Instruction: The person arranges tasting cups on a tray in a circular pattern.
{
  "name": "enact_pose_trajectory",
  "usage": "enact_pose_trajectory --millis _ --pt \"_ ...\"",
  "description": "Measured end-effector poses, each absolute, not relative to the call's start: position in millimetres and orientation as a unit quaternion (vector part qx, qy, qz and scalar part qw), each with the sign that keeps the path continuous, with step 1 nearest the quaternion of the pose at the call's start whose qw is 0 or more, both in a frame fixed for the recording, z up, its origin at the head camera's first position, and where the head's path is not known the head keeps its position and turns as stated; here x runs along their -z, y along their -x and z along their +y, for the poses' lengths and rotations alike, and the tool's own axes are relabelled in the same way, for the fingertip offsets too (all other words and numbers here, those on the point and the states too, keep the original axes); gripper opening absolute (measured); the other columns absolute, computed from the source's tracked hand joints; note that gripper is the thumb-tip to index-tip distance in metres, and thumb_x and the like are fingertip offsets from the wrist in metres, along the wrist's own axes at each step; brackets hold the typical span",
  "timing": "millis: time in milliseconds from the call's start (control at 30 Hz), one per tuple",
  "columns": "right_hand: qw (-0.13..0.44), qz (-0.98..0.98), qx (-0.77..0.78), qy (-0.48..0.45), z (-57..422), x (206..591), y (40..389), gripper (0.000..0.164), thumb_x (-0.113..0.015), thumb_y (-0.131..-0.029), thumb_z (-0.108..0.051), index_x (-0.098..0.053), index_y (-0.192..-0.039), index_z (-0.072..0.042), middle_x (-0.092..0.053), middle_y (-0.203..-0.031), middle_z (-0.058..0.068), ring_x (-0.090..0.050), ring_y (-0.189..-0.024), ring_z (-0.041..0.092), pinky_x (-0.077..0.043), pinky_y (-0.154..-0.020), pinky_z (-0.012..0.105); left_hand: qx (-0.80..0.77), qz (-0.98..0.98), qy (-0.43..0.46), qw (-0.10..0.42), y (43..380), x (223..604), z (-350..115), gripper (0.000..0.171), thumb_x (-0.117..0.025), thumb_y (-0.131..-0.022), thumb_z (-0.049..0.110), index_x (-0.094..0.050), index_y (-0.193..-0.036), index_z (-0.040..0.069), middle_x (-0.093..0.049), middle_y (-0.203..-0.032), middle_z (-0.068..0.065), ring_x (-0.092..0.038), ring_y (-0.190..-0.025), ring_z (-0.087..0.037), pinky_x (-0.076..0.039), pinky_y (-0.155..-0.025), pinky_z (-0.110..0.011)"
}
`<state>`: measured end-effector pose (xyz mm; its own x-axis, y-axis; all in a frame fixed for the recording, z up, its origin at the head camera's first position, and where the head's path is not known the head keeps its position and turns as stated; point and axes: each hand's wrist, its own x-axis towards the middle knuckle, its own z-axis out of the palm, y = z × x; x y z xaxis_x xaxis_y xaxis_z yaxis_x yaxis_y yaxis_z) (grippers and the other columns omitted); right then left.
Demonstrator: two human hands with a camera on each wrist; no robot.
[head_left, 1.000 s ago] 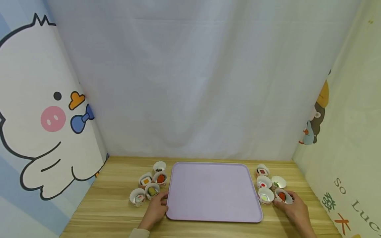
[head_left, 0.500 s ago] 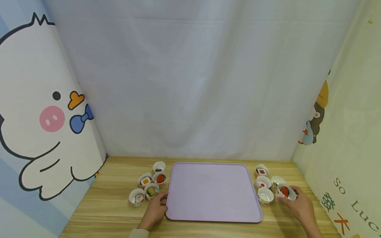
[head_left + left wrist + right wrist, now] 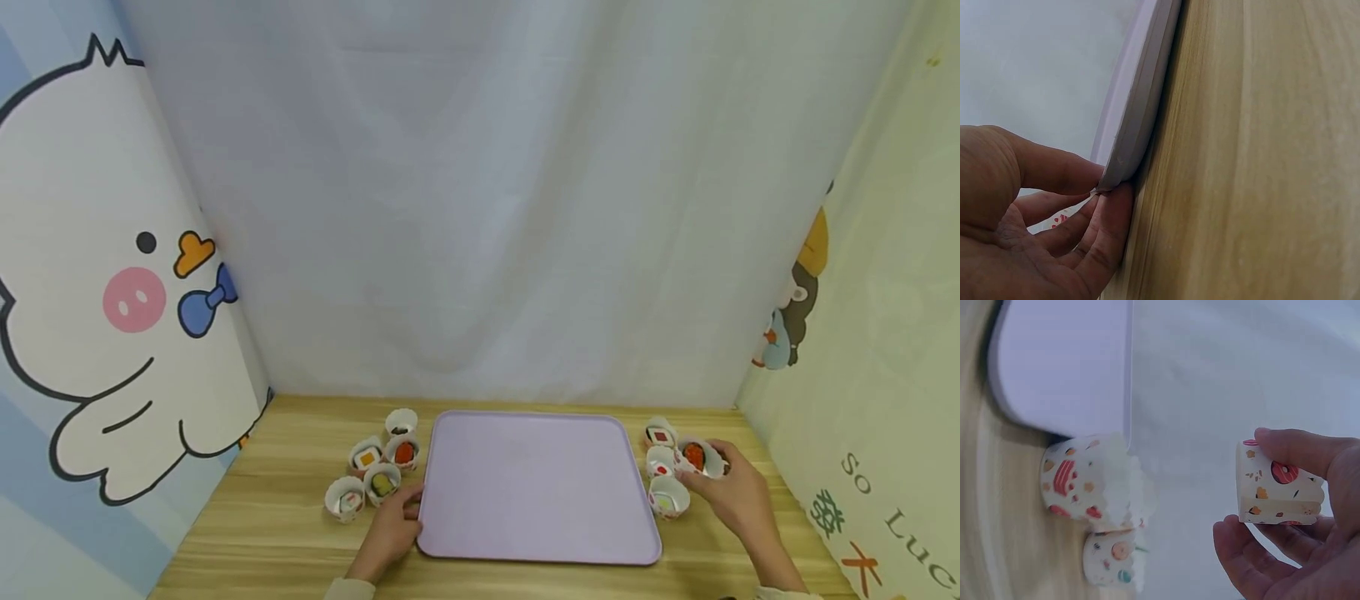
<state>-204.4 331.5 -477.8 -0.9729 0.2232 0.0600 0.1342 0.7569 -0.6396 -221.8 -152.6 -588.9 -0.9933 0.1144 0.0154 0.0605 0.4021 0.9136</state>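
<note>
My right hand grips a white printed paper baking cup between thumb and fingers, raised off the table. A red-topped piece that looks like roe sushi sits inside it. In the head view this cup is over the right group and hides what is behind it. My left hand holds the left edge of a flat lilac tray. In the left wrist view, thumb and fingertips pinch the tray's rim.
Several baking cups with small sushi-like pieces stand left of the tray, among them a cup with a yellow-green piece. Close to the tray's right edge are more cups, the nearest holding something yellow-green. A white curtain hangs behind the wooden table.
My right hand has lifted the red-topped cup from the front right of its group, moving it first right, then up, back and left. The left hand has stayed at the tray's edge.
</note>
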Motion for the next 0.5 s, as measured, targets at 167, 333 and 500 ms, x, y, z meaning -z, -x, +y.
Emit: enact_pose_trajectory --millis 167,333,500 --pt "0.09 -0.935 -0.336 0.068 318 473 212 0.073 -0.079 -0.08 -0.038 -0.05 -0.134 0.002 -0.06 -0.125 0.031 -0.06 -0.109 0.043 -0.049 -0.078 0.04 -0.54 0.84 -0.053 0.028 221 591 -153 0.063 -0.056 -0.068 -0.019 -0.049 -0.13 -0.018 -0.06 -0.122 -0.033 -0.068 -0.098 -0.035 -0.059 -0.073 -0.032" --pt "0.086 -0.928 -0.357 0.056 301 468 222 0.073 -0.08 -0.079 -0.036 -0.05 -0.134 0.001 -0.061 -0.124 0.03 -0.06 -0.106 0.041 -0.052 -0.076 0.039 -0.532 0.844 -0.052 0.031 221 591 -153 0.062 -0.056 -0.068 -0.018 -0.05 -0.13 -0.018 -0.06 -0.122 -0.033 -0.068 -0.099 -0.035 -0.059 -0.073 -0.033" --pt "0.087 -0.925 -0.367 0.039 284 469 234 0.074 -0.08 -0.079 -0.035 -0.049 -0.136 0.0 -0.06 -0.126 0.029 -0.061 -0.108 0.04 -0.053 -0.082 0.047 -0.535 0.843 -0.051 0.031 223 590 -153 0.063 -0.056 -0.068 -0.019 -0.049 -0.13 -0.018 -0.059 -0.123 -0.033 -0.068 -0.099 -0.035 -0.059 -0.074 -0.034"
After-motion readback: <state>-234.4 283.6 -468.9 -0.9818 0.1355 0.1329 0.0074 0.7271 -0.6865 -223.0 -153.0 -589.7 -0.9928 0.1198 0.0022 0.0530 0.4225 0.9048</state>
